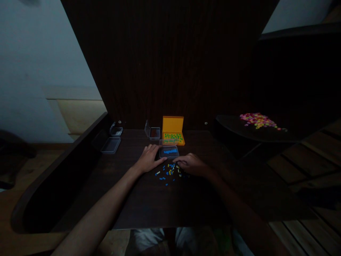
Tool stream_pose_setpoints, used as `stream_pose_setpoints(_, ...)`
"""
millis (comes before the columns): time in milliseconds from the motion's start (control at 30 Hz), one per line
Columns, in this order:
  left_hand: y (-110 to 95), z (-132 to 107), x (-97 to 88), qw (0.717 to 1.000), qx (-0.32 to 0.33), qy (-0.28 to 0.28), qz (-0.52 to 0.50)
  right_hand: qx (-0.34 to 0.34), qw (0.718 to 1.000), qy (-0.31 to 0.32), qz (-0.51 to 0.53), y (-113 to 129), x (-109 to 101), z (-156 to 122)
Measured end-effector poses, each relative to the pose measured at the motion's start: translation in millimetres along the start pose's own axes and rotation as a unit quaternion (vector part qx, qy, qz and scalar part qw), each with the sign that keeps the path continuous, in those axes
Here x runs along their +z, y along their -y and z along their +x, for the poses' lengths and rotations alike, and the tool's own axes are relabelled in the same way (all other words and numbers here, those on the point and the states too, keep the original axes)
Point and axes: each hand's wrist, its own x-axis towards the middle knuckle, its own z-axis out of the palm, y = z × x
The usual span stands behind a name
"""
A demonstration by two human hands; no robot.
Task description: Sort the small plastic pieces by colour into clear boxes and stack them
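A clear plastic box (pixel 161 153) with blue pieces (pixel 169 151) inside sits on the dark table in front of me. My left hand (pixel 149 158) grips its left side, thumb at the front corner and fingers at the back corner. Just off the box's front right corner is my right hand (pixel 191 164), its fingers curled and the index finger reaching into loose small pieces (pixel 170 172). These are blue, yellow and whitish, scattered between my hands. Whatever sits at my right fingertips is too small and dark to make out.
Behind the box stands an open orange case (pixel 173 124) holding green pieces. Left of it are an open clear box (pixel 154 133), a clear tray (pixel 111 145) and a small clear box (pixel 116 132). A colourful heap of small pieces (pixel 259 121) lies on a ledge at right.
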Motion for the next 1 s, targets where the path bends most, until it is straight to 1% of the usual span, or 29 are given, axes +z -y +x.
stream_pose_setpoints(133, -1, 0, -0.7, 1.000, -0.002, 0.002, 0.006, 0.000, 1.000, 0.013, -0.025, 1, 2, 0)
stream_pose_setpoints(300, 1, 0, -0.1, 1.000, 0.001, 0.001, 0.006, -0.003, 1.000, 0.005, -0.028, 3, 5, 0)
stream_pose_setpoints(500, 0, 0, -0.7, 1.000, -0.003, 0.000, 0.007, -0.016, 0.999, 0.011, -0.044, 7, 9, 0)
stream_pose_setpoints(800, 2, 0, 1.5, 1.000, 0.003, 0.002, 0.006, -0.010, 0.999, 0.017, -0.047, 6, 6, -3)
stream_pose_setpoints(1000, 1, -1, 1.0, 1.000, 0.000, -0.003, 0.003, -0.001, 0.999, -0.006, -0.054, 2, 13, -5)
